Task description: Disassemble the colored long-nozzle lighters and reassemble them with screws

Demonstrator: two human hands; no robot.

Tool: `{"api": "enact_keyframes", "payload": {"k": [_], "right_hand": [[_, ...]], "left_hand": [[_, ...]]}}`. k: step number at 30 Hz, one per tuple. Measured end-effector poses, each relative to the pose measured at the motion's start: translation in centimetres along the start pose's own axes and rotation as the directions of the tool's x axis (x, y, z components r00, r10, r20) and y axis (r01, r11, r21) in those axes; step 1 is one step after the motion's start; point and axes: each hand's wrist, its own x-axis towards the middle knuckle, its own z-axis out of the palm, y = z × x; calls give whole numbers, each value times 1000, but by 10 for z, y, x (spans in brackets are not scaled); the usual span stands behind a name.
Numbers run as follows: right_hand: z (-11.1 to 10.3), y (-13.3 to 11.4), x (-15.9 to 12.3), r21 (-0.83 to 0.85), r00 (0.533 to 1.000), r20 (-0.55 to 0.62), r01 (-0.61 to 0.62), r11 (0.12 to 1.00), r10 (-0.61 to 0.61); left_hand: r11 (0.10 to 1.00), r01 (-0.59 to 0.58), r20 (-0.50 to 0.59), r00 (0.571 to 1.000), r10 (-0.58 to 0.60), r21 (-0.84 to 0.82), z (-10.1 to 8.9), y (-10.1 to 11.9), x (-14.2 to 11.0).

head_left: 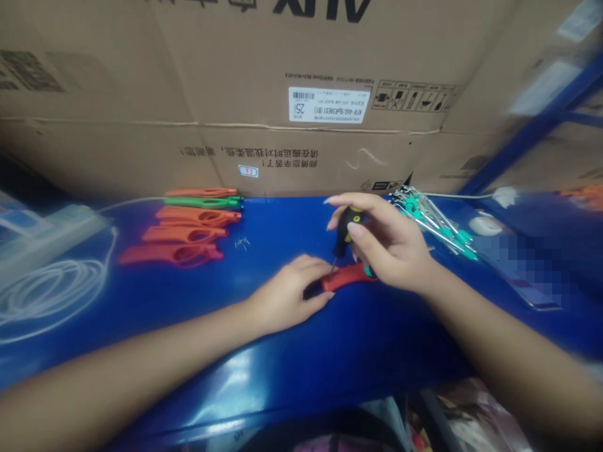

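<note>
My right hand [386,242] grips a short black-handled screwdriver [346,229] upright, its tip down on a red plastic handle piece [346,277] lying on the blue tabletop [301,351]. My left hand [289,295] is closed on the left end of that red piece and holds it against the table. The two hands almost touch over the piece.
A row of several orange handle pieces and a green one [188,229] lies at the back left, a few small screws [242,243] beside it. A pile of metal and teal parts [433,220] lies at the back right. Coiled white cable [47,295] sits far left. Large cardboard boxes [301,94] stand behind.
</note>
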Motion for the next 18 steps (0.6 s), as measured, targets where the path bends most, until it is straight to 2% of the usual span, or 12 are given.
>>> {"api": "enact_keyframes", "payload": {"k": [2, 4, 5, 9, 14, 15, 18], "right_hand": [[0, 1, -1, -115, 993, -87, 69, 991, -79], [-2, 2, -1, -234, 981, -104, 134, 963, -162], [-3, 2, -1, -235, 985, -74, 132, 963, -153], [-8, -3, 1, -52, 998, 62, -2, 999, 5], [-9, -7, 2, -269, 984, -51, 153, 951, -173], [-9, -7, 2, -253, 988, -30, 138, 958, -151], [-7, -5, 2, -55, 997, 76, 14, 998, -9]], "left_hand": [[1000, -11, -1, 1000, 11, 3, 0, -1, 0], [1000, -19, -4, 1000, 19, 4, 1, -2, -1], [1000, -20, -3, 1000, 20, 3, 1, -2, -1], [1000, -5, 23, 1000, 5, 8, 1, -2, -1], [1000, -4, 13, 1000, 4, 10, 0, -1, 0], [1000, -5, 16, 1000, 5, 8, 0, -1, 0], [1000, 5, 37, 999, -5, 11, 0, 0, -1]]}}
